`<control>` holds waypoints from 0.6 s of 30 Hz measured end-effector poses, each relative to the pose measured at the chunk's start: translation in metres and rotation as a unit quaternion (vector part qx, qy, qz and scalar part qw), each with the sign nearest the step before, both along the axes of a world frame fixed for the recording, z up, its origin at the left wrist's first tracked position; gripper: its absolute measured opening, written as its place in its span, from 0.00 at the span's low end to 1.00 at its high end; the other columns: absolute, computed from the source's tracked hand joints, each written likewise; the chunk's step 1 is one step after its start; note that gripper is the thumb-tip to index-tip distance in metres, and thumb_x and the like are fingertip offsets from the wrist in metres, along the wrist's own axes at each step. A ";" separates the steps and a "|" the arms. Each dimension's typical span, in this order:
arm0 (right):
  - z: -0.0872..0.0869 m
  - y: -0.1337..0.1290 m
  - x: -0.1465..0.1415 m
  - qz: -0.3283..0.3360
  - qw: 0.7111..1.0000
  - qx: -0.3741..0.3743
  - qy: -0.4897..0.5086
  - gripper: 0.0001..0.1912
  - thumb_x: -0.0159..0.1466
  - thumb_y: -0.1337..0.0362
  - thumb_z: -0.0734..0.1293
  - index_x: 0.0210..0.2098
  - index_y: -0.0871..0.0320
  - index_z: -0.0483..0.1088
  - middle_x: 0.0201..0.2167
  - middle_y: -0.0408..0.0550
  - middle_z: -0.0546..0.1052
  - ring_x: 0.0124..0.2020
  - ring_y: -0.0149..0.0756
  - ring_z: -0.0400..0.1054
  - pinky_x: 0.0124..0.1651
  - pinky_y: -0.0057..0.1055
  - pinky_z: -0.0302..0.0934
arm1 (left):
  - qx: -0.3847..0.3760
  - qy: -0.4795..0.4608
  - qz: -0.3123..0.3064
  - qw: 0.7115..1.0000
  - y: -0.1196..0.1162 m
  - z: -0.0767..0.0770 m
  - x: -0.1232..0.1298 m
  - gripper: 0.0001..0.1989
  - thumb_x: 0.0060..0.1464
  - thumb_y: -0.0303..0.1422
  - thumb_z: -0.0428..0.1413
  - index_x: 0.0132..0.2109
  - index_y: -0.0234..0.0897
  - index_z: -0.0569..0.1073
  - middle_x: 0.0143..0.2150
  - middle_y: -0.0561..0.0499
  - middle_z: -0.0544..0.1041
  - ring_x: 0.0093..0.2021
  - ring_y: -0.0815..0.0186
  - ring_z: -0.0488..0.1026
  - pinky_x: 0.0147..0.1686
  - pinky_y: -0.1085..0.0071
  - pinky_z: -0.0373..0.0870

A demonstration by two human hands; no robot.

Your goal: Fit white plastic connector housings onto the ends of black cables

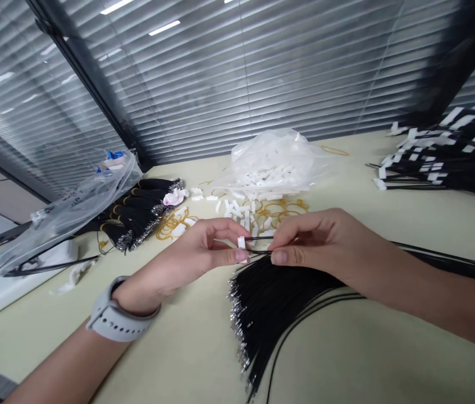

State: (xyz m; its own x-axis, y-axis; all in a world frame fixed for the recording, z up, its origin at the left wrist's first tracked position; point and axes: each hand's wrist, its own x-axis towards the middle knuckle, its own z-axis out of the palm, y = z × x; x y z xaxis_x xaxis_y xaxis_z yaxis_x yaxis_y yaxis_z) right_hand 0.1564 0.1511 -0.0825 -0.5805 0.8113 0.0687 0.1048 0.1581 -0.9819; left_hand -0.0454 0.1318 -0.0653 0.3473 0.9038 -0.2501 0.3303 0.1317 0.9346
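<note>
Between finger and thumb my left hand (pixel 208 244) pinches a small white connector housing (pixel 241 243). My right hand (pixel 311 238) is closed on thin black wires (pixel 258 238), whose ends reach the housing; whether they sit inside it I cannot tell. Under and in front of my right hand lies a thick bundle of black wires (pixel 279 303) with shiny metal tips fanned toward the left. Just beyond my fingers is a scatter of loose white housings (pixel 237 210).
A clear plastic bag (pixel 277 160) of white pieces stands behind the scatter, with yellow rubber bands (pixel 170 224) nearby. Tied black wire bundles (pixel 136 213) lie left, beside another plastic bag (pixel 81 205). Wires with white ends (pixel 435 151) are piled right. A window with blinds backs the table.
</note>
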 end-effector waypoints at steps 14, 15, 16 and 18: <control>-0.003 -0.004 0.001 -0.029 0.976 0.158 -0.147 0.08 0.58 0.63 0.61 0.26 0.59 0.66 0.22 0.39 0.67 0.23 0.21 0.59 0.22 0.17 0.50 | 0.003 0.012 0.007 1.000 -0.001 0.004 -0.001 0.10 0.45 0.30 0.58 0.37 0.34 0.68 0.36 0.51 0.73 0.35 0.75 0.70 0.38 0.78 0.65; -0.005 -0.004 0.000 -0.029 0.976 0.159 -0.143 0.09 0.59 0.62 0.60 0.26 0.59 0.66 0.21 0.39 0.66 0.22 0.20 0.58 0.21 0.17 0.49 | 0.003 0.012 0.008 1.000 0.000 0.004 0.000 0.10 0.45 0.30 0.58 0.37 0.34 0.68 0.36 0.51 0.73 0.36 0.74 0.70 0.39 0.78 0.65; -0.007 -0.004 -0.001 -0.030 0.976 0.163 -0.141 0.09 0.60 0.62 0.59 0.26 0.60 0.65 0.21 0.39 0.65 0.21 0.20 0.57 0.20 0.17 0.48 | 0.004 0.014 0.011 1.000 0.000 0.004 0.000 0.10 0.45 0.30 0.58 0.37 0.34 0.68 0.36 0.51 0.73 0.36 0.74 0.70 0.39 0.78 0.65; -0.010 -0.005 -0.001 -0.041 0.972 0.185 -0.142 0.09 0.60 0.62 0.58 0.27 0.60 0.64 0.20 0.39 0.64 0.19 0.19 0.55 0.19 0.17 0.47 | 0.003 0.028 0.021 0.999 -0.001 0.004 0.000 0.11 0.45 0.31 0.58 0.37 0.35 0.68 0.36 0.51 0.74 0.36 0.73 0.70 0.38 0.77 0.65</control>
State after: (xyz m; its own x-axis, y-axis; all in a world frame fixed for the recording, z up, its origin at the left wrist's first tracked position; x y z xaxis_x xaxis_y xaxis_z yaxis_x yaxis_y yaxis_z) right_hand 0.1551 0.1465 -0.0929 -0.5537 0.8058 0.2100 0.3906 0.4741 -0.7891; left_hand -0.0453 0.1312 -0.0613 0.2940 0.9192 -0.2620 0.3768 0.1405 0.9156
